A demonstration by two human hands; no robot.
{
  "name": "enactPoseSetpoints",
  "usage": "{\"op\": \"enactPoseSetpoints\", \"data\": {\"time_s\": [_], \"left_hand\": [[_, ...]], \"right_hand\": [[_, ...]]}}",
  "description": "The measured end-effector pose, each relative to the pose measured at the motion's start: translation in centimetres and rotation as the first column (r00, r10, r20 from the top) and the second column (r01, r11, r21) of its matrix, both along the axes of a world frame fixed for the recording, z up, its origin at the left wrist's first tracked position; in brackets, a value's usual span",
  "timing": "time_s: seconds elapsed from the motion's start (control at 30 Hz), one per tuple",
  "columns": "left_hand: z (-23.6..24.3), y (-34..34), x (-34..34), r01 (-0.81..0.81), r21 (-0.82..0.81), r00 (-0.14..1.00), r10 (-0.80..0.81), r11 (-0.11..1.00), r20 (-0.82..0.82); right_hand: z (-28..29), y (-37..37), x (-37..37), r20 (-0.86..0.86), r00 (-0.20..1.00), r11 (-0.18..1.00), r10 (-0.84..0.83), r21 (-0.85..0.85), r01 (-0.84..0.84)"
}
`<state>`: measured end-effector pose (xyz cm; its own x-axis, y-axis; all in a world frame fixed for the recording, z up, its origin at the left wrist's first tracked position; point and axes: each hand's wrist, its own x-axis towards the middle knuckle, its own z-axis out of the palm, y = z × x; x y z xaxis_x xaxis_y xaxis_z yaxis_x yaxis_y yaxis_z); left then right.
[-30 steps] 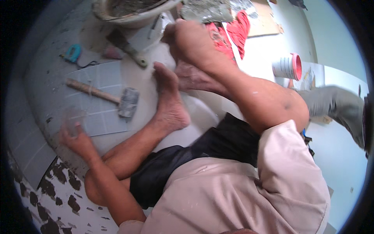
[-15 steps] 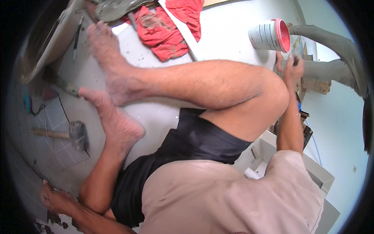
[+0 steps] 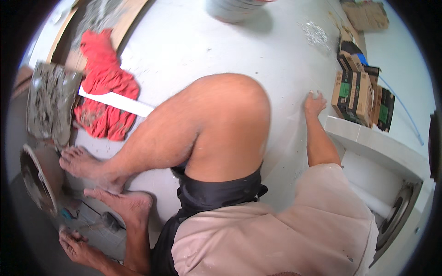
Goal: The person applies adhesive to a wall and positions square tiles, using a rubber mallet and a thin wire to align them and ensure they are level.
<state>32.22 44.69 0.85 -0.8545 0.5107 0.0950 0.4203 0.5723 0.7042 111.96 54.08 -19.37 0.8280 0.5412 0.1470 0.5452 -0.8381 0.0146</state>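
Note:
My right hand (image 3: 315, 102) is stretched out at the right with its fingers spread and nothing in them. It is low over the pale floor (image 3: 285, 64), beside the cardboard boxes (image 3: 354, 96); whether it presses on the floor I cannot tell. At the lower left, my left hand (image 3: 74, 244) has loosely bent fingers, with no object visible in them. Near it lies a hammer (image 3: 109, 221), its head blurred. A round pail (image 3: 40, 179), dirty inside, leans beside my feet.
A red cloth (image 3: 108, 85) lies under a white strip (image 3: 122, 103), next to a grey, mortar-covered slab (image 3: 53, 103). Behind stands a wood-edged trough (image 3: 131, 20). A bucket (image 3: 235, 10) is at the top. Right are a low ledge (image 3: 377, 147), a white pipe (image 3: 368, 198) and a blue cable (image 3: 405, 106).
The view has swung, putting the bucket at the top edge. My right hand has moved from near the bucket towards the boxes, its fingers now spread. Another person's grey-trousered leg has left view.

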Motion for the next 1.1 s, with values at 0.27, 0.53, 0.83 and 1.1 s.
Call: {"op": "enactPoseSetpoints", "data": {"time_s": [0.27,0.53,0.83,1.1], "left_hand": [[-1.6,12.4,8.8,0.405,0.123,0.885,-0.422,0.906,0.196],[-4.4,21.4,22.8,0.693,0.139,0.68,-0.706,0.707,0.201],[-5.3,25.0,31.6,0.834,0.014,0.545,-0.828,0.551,0.13],[-5.4,25.7,32.7,0.87,0.048,0.476,-0.863,0.49,0.17]], "right_hand": [[-4.5,-1.8,-0.1,-0.061,0.998,0.999,0.028,0.025,-0.027],[-2.5,-2.2,1.5,-0.086,0.996,0.999,0.001,0.038,0.002],[-1.5,-2.4,2.5,-0.232,0.97,0.976,0.078,0.216,-0.027],[-1.4,-3.1,2.5,-0.247,0.965,0.957,0.087,0.29,-0.012]]}}
